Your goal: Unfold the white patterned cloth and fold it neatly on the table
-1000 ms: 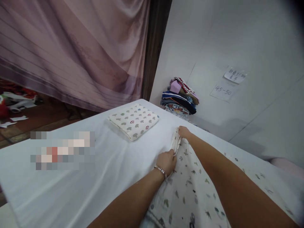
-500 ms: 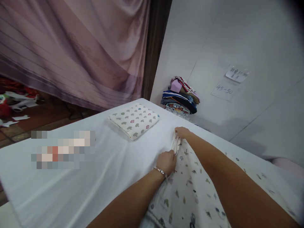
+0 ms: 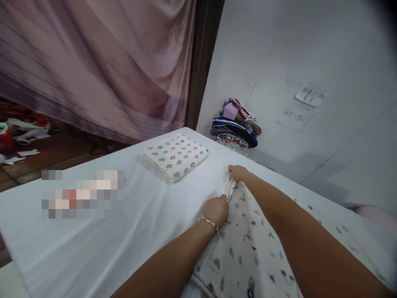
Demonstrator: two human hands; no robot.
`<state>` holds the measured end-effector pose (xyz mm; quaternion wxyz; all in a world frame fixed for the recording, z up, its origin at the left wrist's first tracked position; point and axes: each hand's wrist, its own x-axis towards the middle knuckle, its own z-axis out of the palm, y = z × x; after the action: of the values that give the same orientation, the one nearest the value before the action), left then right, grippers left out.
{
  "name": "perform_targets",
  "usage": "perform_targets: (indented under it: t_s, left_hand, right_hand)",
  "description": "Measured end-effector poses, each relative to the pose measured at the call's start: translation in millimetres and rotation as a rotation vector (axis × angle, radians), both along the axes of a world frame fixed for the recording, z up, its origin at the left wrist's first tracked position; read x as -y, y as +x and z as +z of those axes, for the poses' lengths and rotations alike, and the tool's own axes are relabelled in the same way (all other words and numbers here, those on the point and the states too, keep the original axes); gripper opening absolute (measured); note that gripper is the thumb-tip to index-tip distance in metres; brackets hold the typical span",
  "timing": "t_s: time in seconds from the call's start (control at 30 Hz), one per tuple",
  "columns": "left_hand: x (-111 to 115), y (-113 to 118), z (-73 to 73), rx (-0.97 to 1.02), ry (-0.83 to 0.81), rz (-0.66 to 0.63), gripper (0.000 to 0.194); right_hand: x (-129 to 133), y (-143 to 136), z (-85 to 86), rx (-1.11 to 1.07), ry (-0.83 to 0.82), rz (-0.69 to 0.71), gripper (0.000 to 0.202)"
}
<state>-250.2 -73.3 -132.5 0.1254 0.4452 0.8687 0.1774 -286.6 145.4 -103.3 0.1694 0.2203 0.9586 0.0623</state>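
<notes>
A white cloth with small leaf-like prints point(image 3: 248, 240) hangs in folds between my forearms, and part of it spreads to the right beyond my right arm. My left hand point(image 3: 216, 211), with a bracelet at the wrist, is closed on the cloth's gathered edge. Farther along that same edge my right hand point(image 3: 238, 173) pinches the cloth near its corner. The edge between the two hands is bunched in narrow pleats. Beyond them lies a folded white cloth with grey mushroom-like prints point(image 3: 175, 158), touched by neither hand.
All this is on a white-covered table point(image 3: 130, 231). A blurred-out patch point(image 3: 83, 194) covers something at left. A stack of folded fabrics point(image 3: 235, 124) stands by the wall, which carries paper notes point(image 3: 294, 118). A pink curtain point(image 3: 124, 62) hangs behind; red items point(image 3: 8, 138) lie low at left.
Almost nothing differs. My left hand has shifted very slightly on the cloth's edge, while both hands keep their hold.
</notes>
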Motion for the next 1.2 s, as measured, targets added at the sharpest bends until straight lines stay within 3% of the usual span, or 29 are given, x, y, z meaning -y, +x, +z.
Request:
perform_targets:
  t_s: [0.27, 0.47, 0.73, 1.0, 1.2]
  left_hand:
    - [0.5, -0.1, -3.1, -0.024, 0.023, -0.003, 0.031]
    - [0.4, -2.1, -7.4, -0.008, 0.13, -0.015, 0.029]
    - [1.5, -3.2, -4.9, 0.074, 0.181, -0.034, 0.027]
    - [-0.5, -5.5, -5.0, 0.103, 0.171, 0.015, 0.026]
    - [0.0, -4.9, -3.8, 0.087, 0.197, 0.038, 0.026]
  right_hand:
    - [-8.3, 3.1, -2.1, -0.035, -0.075, 0.001, 0.022]
    - [-12.4, 10.8, -4.3, -0.139, -0.187, -0.141, 0.02]
    - [-15.6, 11.0, 7.6, -0.2, -0.274, -0.268, 0.021]
    - [-11.4, 9.1, 13.8, -0.149, -0.194, -0.22, 0.022]
    - [-1.1, 3.9, 18.8, -0.079, 0.012, -0.149, 0.029]
